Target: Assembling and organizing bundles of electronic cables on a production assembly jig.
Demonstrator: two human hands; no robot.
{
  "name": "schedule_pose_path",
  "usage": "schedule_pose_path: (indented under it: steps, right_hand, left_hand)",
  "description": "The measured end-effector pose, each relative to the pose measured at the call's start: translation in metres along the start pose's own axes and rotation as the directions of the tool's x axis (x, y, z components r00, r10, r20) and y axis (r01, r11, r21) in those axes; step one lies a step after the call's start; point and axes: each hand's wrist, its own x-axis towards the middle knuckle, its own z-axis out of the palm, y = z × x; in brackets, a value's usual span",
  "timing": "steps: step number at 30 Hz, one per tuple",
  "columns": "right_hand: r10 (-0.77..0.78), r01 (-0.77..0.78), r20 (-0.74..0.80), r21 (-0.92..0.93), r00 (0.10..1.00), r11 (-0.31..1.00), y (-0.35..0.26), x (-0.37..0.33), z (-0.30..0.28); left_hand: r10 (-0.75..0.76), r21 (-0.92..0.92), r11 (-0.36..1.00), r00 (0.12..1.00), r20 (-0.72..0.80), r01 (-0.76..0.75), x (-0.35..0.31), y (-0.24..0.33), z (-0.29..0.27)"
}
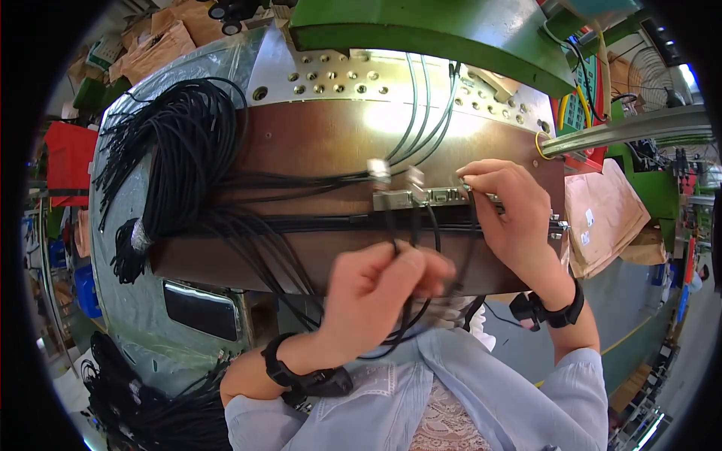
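Note:
A silvery metal fixture (393,200) with slots along it stands on the brown work surface (301,143). At its right end my right hand (519,214) is closed, thumb and forefinger pinching the end of a black cable (471,225). Two bright connectors, smeared by motion, sit at the fixture's left part. Nearer my body, my left hand (376,297) is closed around a black cable, with its fingertips blurred. More black cables (301,222) run leftward beside the fixture, and several loop down below my left hand.
A thick bundle of black cables (177,143) lies at the left, with another pile (143,398) below. Over the far side hangs a green machine body (429,34) above a perforated metal plate (278,79). A dark-screened phone (201,310) lies at the near left. Brown paper packages (602,210) are at right.

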Motion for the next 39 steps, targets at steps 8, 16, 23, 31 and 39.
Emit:
schedule_pose_path:
  steps: [8,16,23,31,39]
  right_hand:
    - [0.325,-0.418,0.296,0.341,0.898,0.842,-0.001,-0.005,0.005]
    - [0.356,-0.419,0.249,0.280,0.901,0.864,-0.005,-0.006,0.007]
    - [-0.084,0.086,-0.024,0.082,0.996,0.993,-0.010,0.003,-0.013]
    - [0.181,-0.198,0.087,0.271,0.980,0.942,0.020,-0.028,-0.009]
    - [0.054,-0.075,0.274,0.069,0.960,0.995,0.015,-0.012,-0.021]
  left_hand:
    - [-0.060,0.078,0.996,0.993,0.097,0.053,-0.002,0.007,-0.003]
    - [-0.113,0.106,0.989,0.990,0.080,0.104,0.002,0.000,0.004]
    - [-0.238,0.129,0.966,0.963,0.126,0.222,0.011,0.007,0.011]
    - [0.093,0.261,0.960,0.994,0.057,-0.105,0.006,0.041,0.017]
    - [-0.332,0.413,0.880,0.926,0.178,0.236,0.032,0.037,0.017]
